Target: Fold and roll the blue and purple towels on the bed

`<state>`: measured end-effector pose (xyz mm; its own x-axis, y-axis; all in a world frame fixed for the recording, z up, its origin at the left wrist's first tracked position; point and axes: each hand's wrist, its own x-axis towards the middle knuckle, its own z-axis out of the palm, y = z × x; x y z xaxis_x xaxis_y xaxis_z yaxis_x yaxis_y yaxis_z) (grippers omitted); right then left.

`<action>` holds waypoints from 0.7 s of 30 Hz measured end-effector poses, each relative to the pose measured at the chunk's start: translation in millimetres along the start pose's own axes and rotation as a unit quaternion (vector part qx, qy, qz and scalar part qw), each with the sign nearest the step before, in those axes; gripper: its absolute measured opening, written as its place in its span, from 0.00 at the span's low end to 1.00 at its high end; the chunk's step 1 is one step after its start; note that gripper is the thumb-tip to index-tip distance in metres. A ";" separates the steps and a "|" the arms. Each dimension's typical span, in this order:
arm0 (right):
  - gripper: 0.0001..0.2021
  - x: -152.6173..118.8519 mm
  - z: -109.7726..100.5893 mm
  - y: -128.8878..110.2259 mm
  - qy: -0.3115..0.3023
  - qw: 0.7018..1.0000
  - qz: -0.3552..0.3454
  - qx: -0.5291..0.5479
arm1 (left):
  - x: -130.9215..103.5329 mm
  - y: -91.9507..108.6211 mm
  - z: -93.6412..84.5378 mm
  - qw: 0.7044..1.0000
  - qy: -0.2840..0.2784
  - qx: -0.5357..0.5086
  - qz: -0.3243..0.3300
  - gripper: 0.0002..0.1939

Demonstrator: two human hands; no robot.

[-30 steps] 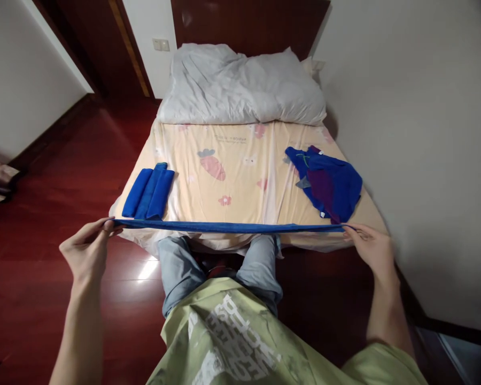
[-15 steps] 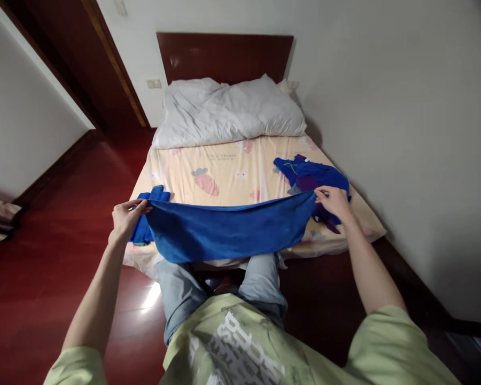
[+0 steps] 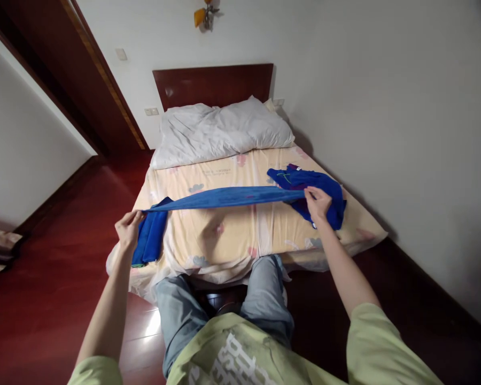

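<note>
A blue towel (image 3: 232, 198) is stretched in the air above the bed, seen as a narrow strip. My left hand (image 3: 127, 227) pinches one corner, and at the opposite end my right hand (image 3: 317, 203) is closed on another. Below and beside my left hand lie folded blue cloths (image 3: 150, 235) on the bed's near left corner. Behind my right hand spreads a crumpled pile of blue and purple cloths (image 3: 324, 187); the hand and the towel's end cover part of it.
The bed (image 3: 220, 235) has a cream sheet printed with carrots. A white quilt or pillow (image 3: 224, 131) lies against the dark headboard (image 3: 212, 83). A wall (image 3: 385, 133) runs along the right side, and dark red floor (image 3: 56, 256) on the left.
The towel, hanging down broadly before, has swung up and outward into a thin, nearly level strip. Both hands keep their grip. My view has tilted upward.
</note>
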<state>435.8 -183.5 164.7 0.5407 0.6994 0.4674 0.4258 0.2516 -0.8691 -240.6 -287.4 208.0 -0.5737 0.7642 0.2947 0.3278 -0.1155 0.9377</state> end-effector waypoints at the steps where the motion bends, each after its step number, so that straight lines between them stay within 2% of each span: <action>1: 0.15 -13.5 1.5 16.1 -0.008 0.999 0.034 0.012 | -9.6 -16.7 -2.7 0.998 -0.024 0.049 0.004 0.23; 4: 0.08 -60.2 5.0 62.6 -0.021 0.992 0.124 0.004 | -40.4 -62.8 -7.3 0.970 -0.129 0.202 0.032 0.21; 6: 0.02 -91.4 4.1 88.5 -0.022 0.987 0.161 -0.023 | -60.0 -87.5 -7.6 0.949 -0.185 0.253 0.034 0.18; 9: 0.03 -128.3 -4.4 116.9 -0.017 0.980 0.188 -0.057 | -83.7 -116.5 -8.0 0.920 -0.262 0.288 0.047 0.14; 11: 0.04 -143.3 -13.4 129.3 -0.015 0.975 0.204 -0.082 | -94.3 -131.7 -11.4 0.886 -0.324 0.319 0.090 0.13; 14: 0.03 -152.7 -26.3 139.7 -0.027 0.968 0.222 -0.118 | -102.4 -146.8 -20.0 0.846 -0.380 0.347 0.140 0.16; 16: 0.01 -152.8 -31.1 142.5 -0.043 0.963 0.227 -0.140 | -103.8 -151.1 -24.2 0.834 -0.391 0.363 0.145 0.17; 21: 0.10 -143.5 -24.0 145.4 -0.091 0.950 0.227 -0.195 | -97.9 -150.1 -18.5 0.811 -0.415 0.389 0.141 0.17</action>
<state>437.5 -263.3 -24.9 0.6135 0.7897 -0.0082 0.4342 -0.3459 -0.8317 -247.5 -356.7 41.9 0.2021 0.9781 -0.0506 0.9169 -0.1708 0.3608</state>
